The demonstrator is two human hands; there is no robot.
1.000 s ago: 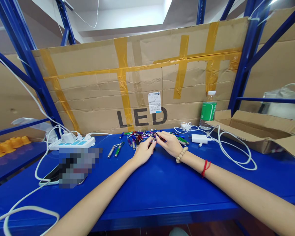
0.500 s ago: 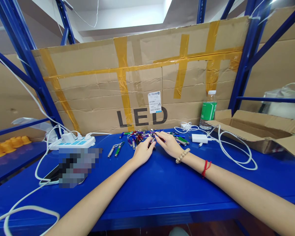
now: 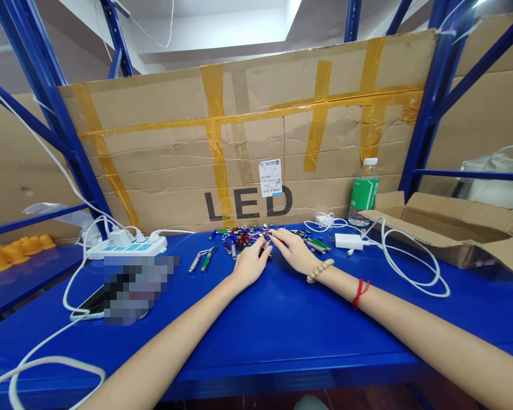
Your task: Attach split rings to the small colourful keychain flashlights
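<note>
- Since the earlier frame, the whole view has been shifted very slightly, while the hands have been kept in nearly the same place over the near edge of the pile
- By the left hand, a small dark-and-silver piece appears to be pinched between thumb and forefinger, mostly hidden by them
- By the right hand, the same spot is approached from the other side, fingers bent and a little apart; whether anything is pinched there cannot be told
- The piece is placed between the two sets of fingertips, nearer the left hand's; its long axis cannot be read with certainty, as both ends are partly covered
- Just beyond the fingertips, the pile of small coloured tubes is spread sideways, its pieces pointed in mixed directions
- Left of the left hand, apart from the pile, a silver tube and a green tube are laid side by side, their long axes slanted, near ends turned towards the person and slightly left; both are nearer the left hand than the right
- Farther out on the blue table, a white charger is seen to the right of the pile, well apart from the left hand
</note>
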